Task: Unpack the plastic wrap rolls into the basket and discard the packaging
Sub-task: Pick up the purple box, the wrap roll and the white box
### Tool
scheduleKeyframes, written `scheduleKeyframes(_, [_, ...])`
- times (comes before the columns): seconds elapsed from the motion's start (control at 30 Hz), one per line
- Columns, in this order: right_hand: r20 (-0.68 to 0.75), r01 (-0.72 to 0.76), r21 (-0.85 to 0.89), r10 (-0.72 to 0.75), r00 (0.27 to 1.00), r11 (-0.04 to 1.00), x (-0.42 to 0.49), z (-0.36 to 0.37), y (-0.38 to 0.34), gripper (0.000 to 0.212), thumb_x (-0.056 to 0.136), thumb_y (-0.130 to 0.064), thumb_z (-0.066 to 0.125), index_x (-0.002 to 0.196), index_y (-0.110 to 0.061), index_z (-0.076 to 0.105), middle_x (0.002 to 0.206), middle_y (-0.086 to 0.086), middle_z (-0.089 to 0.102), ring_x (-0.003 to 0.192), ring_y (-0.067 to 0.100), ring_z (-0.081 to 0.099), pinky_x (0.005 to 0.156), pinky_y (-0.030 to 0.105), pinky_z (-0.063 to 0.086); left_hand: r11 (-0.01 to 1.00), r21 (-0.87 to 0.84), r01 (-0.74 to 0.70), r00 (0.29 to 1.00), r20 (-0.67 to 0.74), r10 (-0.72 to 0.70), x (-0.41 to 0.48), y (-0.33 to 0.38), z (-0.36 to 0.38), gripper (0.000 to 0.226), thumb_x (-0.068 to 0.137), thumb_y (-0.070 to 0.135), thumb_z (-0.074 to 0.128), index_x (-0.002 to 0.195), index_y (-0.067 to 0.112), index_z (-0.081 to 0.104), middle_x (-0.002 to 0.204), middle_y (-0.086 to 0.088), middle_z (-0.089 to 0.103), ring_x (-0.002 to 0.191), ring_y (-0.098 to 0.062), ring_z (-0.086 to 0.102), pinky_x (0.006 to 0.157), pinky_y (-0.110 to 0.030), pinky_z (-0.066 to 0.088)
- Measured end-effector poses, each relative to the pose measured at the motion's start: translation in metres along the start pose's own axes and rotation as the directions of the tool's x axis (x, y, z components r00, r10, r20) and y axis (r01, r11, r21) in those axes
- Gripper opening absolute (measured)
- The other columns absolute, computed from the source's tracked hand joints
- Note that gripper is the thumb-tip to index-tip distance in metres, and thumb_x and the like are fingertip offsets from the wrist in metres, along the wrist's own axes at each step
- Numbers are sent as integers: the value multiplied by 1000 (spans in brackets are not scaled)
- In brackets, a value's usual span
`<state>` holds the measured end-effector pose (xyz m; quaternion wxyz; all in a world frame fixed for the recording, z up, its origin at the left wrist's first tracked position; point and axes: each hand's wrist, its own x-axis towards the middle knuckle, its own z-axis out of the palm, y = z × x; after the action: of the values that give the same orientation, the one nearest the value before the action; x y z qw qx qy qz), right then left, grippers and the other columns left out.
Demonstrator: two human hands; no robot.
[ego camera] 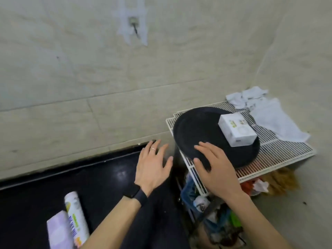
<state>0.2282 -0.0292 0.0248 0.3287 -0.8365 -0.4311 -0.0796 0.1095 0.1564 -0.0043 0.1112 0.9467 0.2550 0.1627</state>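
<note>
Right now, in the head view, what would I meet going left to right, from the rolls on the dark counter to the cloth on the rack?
lavender pack → printed roll → left hand → right hand → white box → white cloth

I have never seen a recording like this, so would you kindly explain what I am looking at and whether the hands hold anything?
There is no machine: a person wears one camera on the head, looking down at their own bare hands. The left hand, with a ring and dark wristband, is spread open above a dark surface and holds nothing. The right hand rests flat on a black round tray, which sits on a white wire rack and carries a white box. Two wrapped rolls lie at lower left.
</note>
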Motion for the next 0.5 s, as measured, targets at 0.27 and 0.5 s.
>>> scheduleKeyframes(0.27, [-26, -387, -260, 394, 919, 885, 61, -38, 118, 83, 87, -62, 56, 149, -14, 30, 159, 19, 18, 144, 38, 15, 118, 53, 21, 998, 18, -63, 988, 143, 60, 71, 90, 43, 62, 95, 59, 33, 151, 32, 29, 163, -1, 20, 151, -24, 9, 122, -46, 12])
scheduleKeyframes(0.5, [33, -433, -269, 457, 889, 860, 62, -14, 161, 88, 86, -63, 56, 154, -24, 16, 155, 22, 16, 129, 47, 36, 105, 53, 38, 998, 60, 2, 968, 251, -17, 65, 89, 80, 66, 93, 60, 20, 154, 33, 22, 164, -2, 16, 151, -21, 6, 123, -39, -2])
